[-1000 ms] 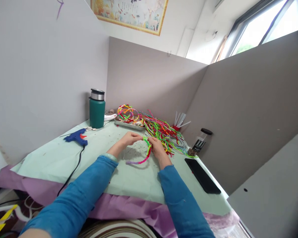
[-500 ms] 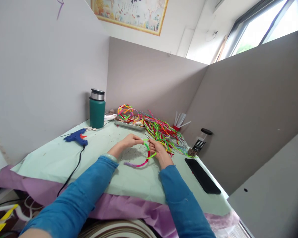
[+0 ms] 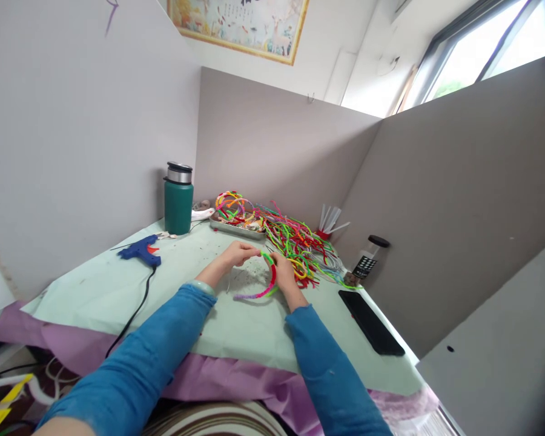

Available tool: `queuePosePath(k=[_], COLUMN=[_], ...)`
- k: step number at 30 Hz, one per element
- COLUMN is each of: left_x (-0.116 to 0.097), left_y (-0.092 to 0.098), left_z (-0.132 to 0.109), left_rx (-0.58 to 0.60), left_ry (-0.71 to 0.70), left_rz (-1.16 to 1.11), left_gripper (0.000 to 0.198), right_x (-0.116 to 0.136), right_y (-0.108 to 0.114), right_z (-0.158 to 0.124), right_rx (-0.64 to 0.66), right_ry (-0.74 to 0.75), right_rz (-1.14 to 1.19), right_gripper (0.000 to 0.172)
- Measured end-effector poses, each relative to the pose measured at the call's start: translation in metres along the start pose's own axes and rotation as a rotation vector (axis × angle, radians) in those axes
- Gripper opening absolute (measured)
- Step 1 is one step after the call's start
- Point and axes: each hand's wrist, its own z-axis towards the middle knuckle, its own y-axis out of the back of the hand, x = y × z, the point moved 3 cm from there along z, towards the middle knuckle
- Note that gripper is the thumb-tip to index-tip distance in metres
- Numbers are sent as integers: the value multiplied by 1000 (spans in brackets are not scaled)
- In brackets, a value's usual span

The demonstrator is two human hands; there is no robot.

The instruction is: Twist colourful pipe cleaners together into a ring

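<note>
A curved band (image 3: 273,280) wrapped in fuzzy pipe cleaners hangs over the table between my hands, green at the top, then red, pink and pale purple at its free end. My left hand (image 3: 243,252) pinches the green top end between thumb and fingertips. My right hand (image 3: 281,270) is closed at the band's right side, over the green and red part; its fingertips are partly hidden. A bright green strand (image 3: 271,292) shows along the lower outer curve. A thin dark point shows by my right fingertips, too small to name.
Behind my hands lie a heap of pipe cleaners (image 3: 295,239) and a metal tray (image 3: 238,231) with coloured loops. Left are a blue glue gun (image 3: 142,251), its cord and a green bottle (image 3: 178,206). Right are a black phone-like slab (image 3: 370,322), a jar (image 3: 367,261) and white sticks (image 3: 330,219).
My right hand has turned and moved slightly left, closer against the band. The green strand that stuck out from the band now lies along its lower curve. The band's purple end has shifted slightly right.
</note>
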Motion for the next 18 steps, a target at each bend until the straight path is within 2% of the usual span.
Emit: queuePosePath(k=[5, 8, 11, 15, 18], left_x=[1, 2, 1, 0, 1], left_y=[-3, -5, -6, -6, -6], left_z=[1, 0, -1, -3, -2], left_rx=[19, 68, 120, 134, 115], left_ry=[-1, -16, -22, -24, -31], left_rz=[88, 54, 29, 13, -11], left_gripper=[46, 45, 42, 40, 39], right_x=[2, 8, 14, 18, 19], right_y=[2, 0, -5, -11, -9], right_z=[-1, -1, -2, -6, -7], right_rx=[-119, -93, -25, 98, 84], right_ry=[174, 301, 377, 334, 255], right_rz=[-70, -39, 14, 108, 158], right_gripper=[39, 42, 32, 28, 29])
